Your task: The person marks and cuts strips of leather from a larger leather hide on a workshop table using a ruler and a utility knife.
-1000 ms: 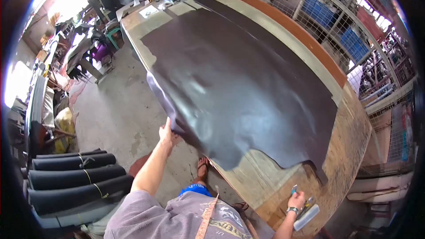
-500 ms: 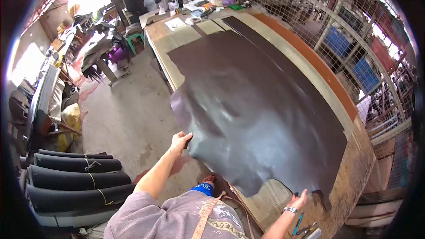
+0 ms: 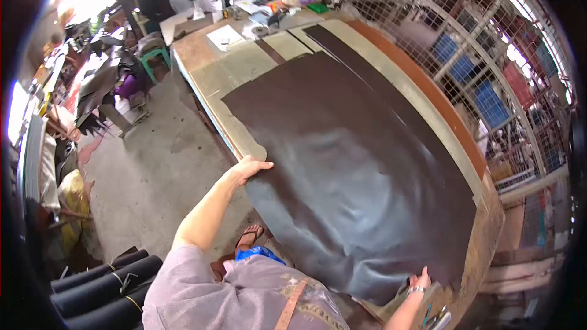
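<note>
A large dark brown leather hide [image 3: 342, 165] lies over the worktable [image 3: 208, 79], its surface shiny and rippled toward the near end. My left hand [image 3: 247, 170] is closed on the hide's left edge, with the thumb on top. Near the bottom corner, my right hand [image 3: 419, 281] pinches the near edge of the hide, its fingertips partly hidden. Along the far side of the hide runs a long dark strip [image 3: 367, 79], with an orange-brown strip [image 3: 422, 85] beyond it.
Papers [image 3: 225, 38], a green box [image 3: 318, 8] and other clutter sit at the table's far end. Wire mesh fencing [image 3: 458, 43] borders the right side. Black rolls [image 3: 104, 287] lie on the floor at lower left. A green stool [image 3: 154, 61] stands at left.
My left hand has moved farther up the hide's left edge, carrying that edge along. The near part of the hide has shifted and wrinkled. My view has turned, and a sandalled foot shows.
</note>
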Demonstrator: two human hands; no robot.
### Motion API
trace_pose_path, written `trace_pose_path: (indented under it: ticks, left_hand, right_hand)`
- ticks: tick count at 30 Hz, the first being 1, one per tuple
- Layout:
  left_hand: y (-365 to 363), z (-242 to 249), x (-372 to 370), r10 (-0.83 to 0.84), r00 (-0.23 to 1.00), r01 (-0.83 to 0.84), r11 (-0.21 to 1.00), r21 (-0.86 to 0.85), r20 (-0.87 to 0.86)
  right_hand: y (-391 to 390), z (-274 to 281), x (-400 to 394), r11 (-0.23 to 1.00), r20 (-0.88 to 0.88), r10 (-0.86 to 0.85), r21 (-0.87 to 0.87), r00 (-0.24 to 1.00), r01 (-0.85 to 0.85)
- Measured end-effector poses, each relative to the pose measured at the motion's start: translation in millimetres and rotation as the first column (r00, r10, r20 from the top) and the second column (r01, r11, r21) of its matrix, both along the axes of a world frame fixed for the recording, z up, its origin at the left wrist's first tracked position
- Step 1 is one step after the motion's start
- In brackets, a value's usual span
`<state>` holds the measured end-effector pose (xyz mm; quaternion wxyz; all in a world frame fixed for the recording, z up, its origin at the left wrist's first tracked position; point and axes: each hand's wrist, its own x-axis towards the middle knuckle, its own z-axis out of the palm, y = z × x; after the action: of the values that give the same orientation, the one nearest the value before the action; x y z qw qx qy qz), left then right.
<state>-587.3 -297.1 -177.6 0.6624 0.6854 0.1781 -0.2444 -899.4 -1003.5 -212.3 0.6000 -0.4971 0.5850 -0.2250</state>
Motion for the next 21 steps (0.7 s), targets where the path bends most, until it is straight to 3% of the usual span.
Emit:
trace_pose_path:
  ticks: [2, 3, 4, 5, 6, 7, 8, 9, 10, 12, 13, 14, 15, 16, 17, 18, 21]
  left_hand:
    - [5, -18, 17, -0.242, 0.969, 0.227, 0.946, 0.231, 0.039]
    - [2, -18, 12, -0.224, 0.968, 0.177, 0.931, 0.32, 0.117]
    - [6, -17, 16, -0.275, 0.959, 0.24, 0.914, 0.327, 0.065]
    - [9, -22, 16, -0.249, 0.967, 0.232, 0.949, 0.213, 0.056]
    - [11, -24, 13, -0.222, 0.975, 0.217, 0.971, 0.104, 0.031]
    - [10, -5, 10, -0.216, 0.975, 0.21, 0.973, 0.092, 0.052]
    - [11, 11, 9, -0.193, 0.978, 0.186, 0.979, 0.078, 0.079]
    - [29, -46, 13, -0.149, 0.975, 0.136, 0.987, 0.087, 0.164]
    - [39, -45, 14, -0.133, 0.98, 0.129, 0.991, 0.034, 0.146]
    - [55, -14, 14, -0.263, 0.943, 0.219, 0.951, 0.219, 0.202]
    - [63, -4, 14, -0.232, 0.947, 0.187, 0.961, 0.204, 0.223]
    - [72, -7, 9, -0.211, 0.948, 0.168, 0.968, 0.189, 0.239]
    - [94, -39, 5, -0.148, 0.952, 0.097, 0.976, 0.194, 0.269]
    - [103, -43, 0, -0.132, 0.952, 0.086, 0.981, 0.173, 0.275]
    - [112, -45, -5, -0.116, 0.953, 0.075, 0.985, 0.153, 0.281]
    - [112, -16, -10, -0.139, 0.952, 0.114, 0.988, 0.107, 0.272]
    - [144, -22, -15, -0.091, 0.971, 0.078, 0.995, 0.064, 0.222]
  right_hand:
    - [17, -3, 17, 0.998, 0.08, -0.033, -0.056, 0.996, 0.037]
    - [7, -15, 20, 0.995, 0.072, 0.011, -0.105, 0.997, -0.003]
    - [-5, -29, 12, 0.969, -0.061, 0.054, -0.236, 0.997, -0.067]
    - [5, -21, 18, 0.88, -0.347, 0.09, -0.411, 0.933, -0.238]
    - [18, -8, 21, 0.798, -0.57, 0.045, -0.473, 0.821, -0.372]
    - [33, 4, 22, 0.783, -0.631, -0.005, -0.485, 0.776, -0.389]
    - [16, -22, 9, 0.867, -0.342, 0.05, -0.451, 0.938, -0.211]
    - [34, -8, 13, 0.904, -0.297, -0.032, -0.417, 0.954, -0.099]
    - [63, 3, 24, 0.927, -0.252, -0.106, -0.376, 0.962, 0.004]
    - [92, -2, 18, 0.914, -0.102, -0.033, -0.405, 0.994, -0.011]
    - [105, -12, 11, 0.899, -0.081, -0.037, -0.439, 0.996, -0.002]
    - [117, -21, 3, 0.899, -0.207, -0.065, -0.437, 0.976, -0.033]
    - [102, -77, -22, 0.829, -0.204, -0.149, -0.559, 0.968, 0.01]
    - [148, -27, -14, 0.935, -0.343, -0.1, -0.352, 0.934, -0.029]
    - [187, 5, -3, 0.974, -0.201, -0.114, -0.216, 0.973, 0.07]
    - [196, -5, -6, 0.975, -0.179, -0.148, -0.191, 0.973, 0.114]
    - [223, -17, -11, 0.982, -0.103, -0.183, -0.064, 0.978, 0.177]
